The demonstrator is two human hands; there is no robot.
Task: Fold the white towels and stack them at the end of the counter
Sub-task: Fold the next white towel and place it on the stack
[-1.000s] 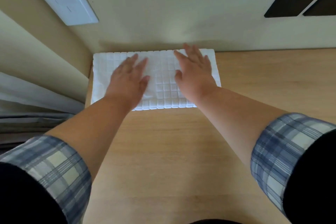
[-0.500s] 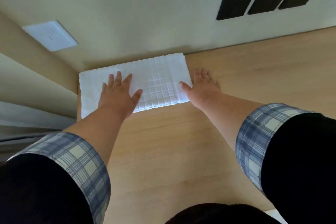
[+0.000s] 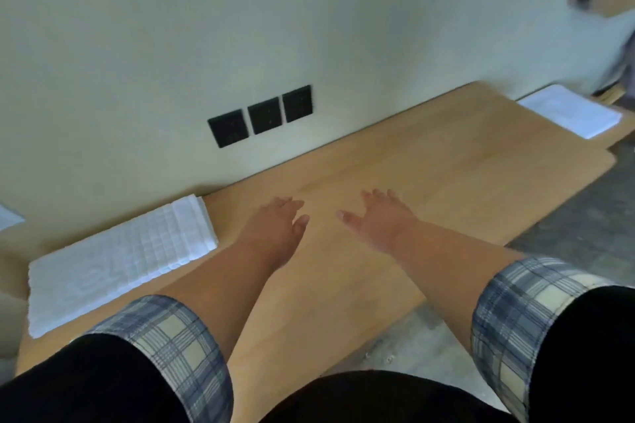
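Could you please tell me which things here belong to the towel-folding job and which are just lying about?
Part of the job: folded towel at the counter's left end; far towel at its right end; counter; left hand and right hand, both holding nothing.

Just there: three black sockets; white wall plate; floor.

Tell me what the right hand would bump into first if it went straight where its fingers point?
Probably the wall. The right hand has only bare wooden counter ahead of its fingers, and the wall comes next, a bit right of the black sockets. Depth is hard to judge here.
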